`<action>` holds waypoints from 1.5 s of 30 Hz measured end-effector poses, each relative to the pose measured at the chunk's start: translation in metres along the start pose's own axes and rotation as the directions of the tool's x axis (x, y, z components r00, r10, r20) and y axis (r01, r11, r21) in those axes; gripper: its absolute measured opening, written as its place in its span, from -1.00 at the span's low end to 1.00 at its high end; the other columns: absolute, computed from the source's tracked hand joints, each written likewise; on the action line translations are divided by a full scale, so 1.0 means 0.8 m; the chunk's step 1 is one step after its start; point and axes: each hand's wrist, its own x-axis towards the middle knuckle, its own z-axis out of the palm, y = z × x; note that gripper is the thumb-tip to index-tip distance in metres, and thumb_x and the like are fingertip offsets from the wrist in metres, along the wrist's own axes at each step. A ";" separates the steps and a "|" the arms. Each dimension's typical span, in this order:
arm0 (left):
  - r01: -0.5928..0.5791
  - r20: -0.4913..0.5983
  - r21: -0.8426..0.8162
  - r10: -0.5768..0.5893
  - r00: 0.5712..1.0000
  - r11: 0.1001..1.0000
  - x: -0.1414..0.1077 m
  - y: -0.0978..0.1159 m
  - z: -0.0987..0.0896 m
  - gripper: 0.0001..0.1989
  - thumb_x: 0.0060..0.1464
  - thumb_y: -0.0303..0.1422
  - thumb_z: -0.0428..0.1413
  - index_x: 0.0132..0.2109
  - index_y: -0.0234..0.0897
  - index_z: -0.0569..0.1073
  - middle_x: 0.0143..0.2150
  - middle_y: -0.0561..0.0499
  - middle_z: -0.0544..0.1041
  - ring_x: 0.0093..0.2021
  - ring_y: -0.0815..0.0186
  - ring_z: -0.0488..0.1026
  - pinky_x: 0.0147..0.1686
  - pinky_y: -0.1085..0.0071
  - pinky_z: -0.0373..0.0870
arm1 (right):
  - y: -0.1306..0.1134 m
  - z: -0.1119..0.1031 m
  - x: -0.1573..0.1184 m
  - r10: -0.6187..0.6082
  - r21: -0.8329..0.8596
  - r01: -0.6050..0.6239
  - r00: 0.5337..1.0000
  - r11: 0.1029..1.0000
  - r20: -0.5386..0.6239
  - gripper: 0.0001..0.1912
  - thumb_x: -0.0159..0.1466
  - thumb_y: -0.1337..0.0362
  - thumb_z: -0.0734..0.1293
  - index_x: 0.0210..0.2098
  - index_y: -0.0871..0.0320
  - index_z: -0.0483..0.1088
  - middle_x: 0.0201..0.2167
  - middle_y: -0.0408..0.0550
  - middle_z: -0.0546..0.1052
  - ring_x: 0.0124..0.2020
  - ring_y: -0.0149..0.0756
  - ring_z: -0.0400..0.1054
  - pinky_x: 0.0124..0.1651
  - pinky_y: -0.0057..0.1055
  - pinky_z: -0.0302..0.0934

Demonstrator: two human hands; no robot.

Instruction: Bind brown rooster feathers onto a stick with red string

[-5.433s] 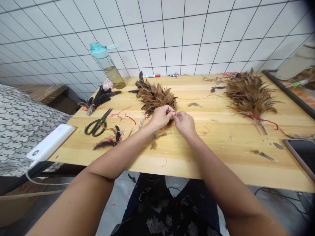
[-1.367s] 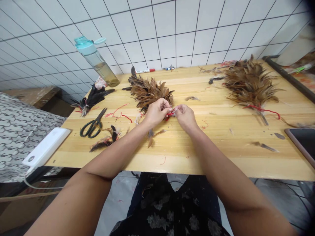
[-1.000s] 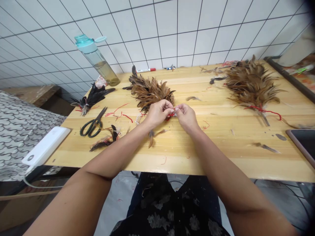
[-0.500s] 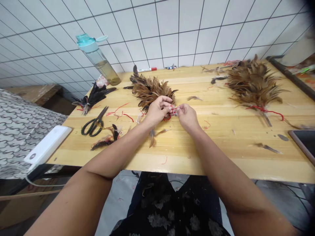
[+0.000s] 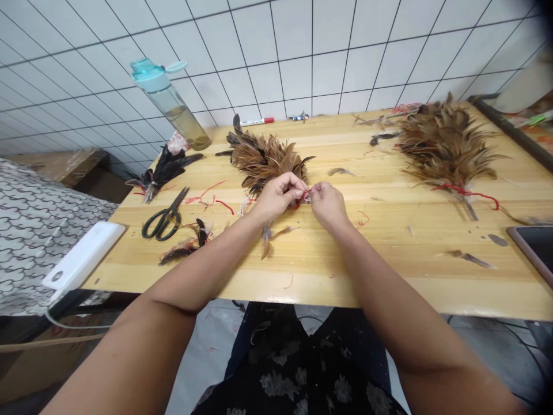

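Note:
A bundle of brown feathers lies on the wooden table, its quill end pointing toward my hands. Red string runs at that quill end, between my fingertips. My left hand is closed in a pinch on the red string, just below the feathers. Close beside it on the right, my right hand pinches the string too, its fingers curled. The fingers partly hide the string and the quills.
Black scissors, dark feathers and a water bottle are at the left. Another feather bundle lies at the right, near a phone. A white power bank sits at the left edge.
The fingertips of my two hands have drawn slightly closer together, and less of the red string shows between them. The bundle lies in nearly the same place.

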 end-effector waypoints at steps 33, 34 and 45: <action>0.007 -0.049 0.632 0.031 0.998 0.775 -0.004 0.020 0.007 -0.92 -0.04 -0.50 0.10 -0.33 -0.32 0.47 -0.41 0.04 0.55 -0.42 0.41 0.45 -0.38 0.51 0.33 | -0.017 -0.010 -0.023 -0.208 -0.240 0.207 0.978 0.949 0.022 -0.73 0.31 0.26 0.11 -0.13 0.18 0.37 -0.30 0.09 0.55 -0.32 -0.13 0.39 -0.28 -0.33 0.13; 0.003 -0.058 0.647 0.046 0.997 0.763 -0.004 0.021 0.008 -0.93 -0.04 -0.50 0.10 -0.35 -0.32 0.47 -0.42 0.04 0.55 -0.43 0.42 0.44 -0.38 0.51 0.33 | -0.017 -0.010 -0.023 -0.214 -0.217 0.211 0.977 0.953 0.013 -0.74 0.30 0.26 0.12 -0.13 0.18 0.37 -0.32 0.08 0.55 -0.33 -0.15 0.39 -0.28 -0.34 0.13; 0.156 -0.062 0.158 -0.148 0.987 0.975 0.001 0.012 -0.003 -0.93 0.00 -0.54 0.11 -0.31 -0.36 0.40 -0.43 0.01 0.55 -0.46 0.43 0.53 -0.43 0.56 0.43 | -0.003 -0.011 -0.009 -0.137 0.008 0.137 0.990 0.990 -0.031 -0.74 0.24 0.23 0.21 -0.15 0.13 0.45 -0.49 -0.10 0.48 -0.41 -0.25 0.34 -0.32 -0.38 0.14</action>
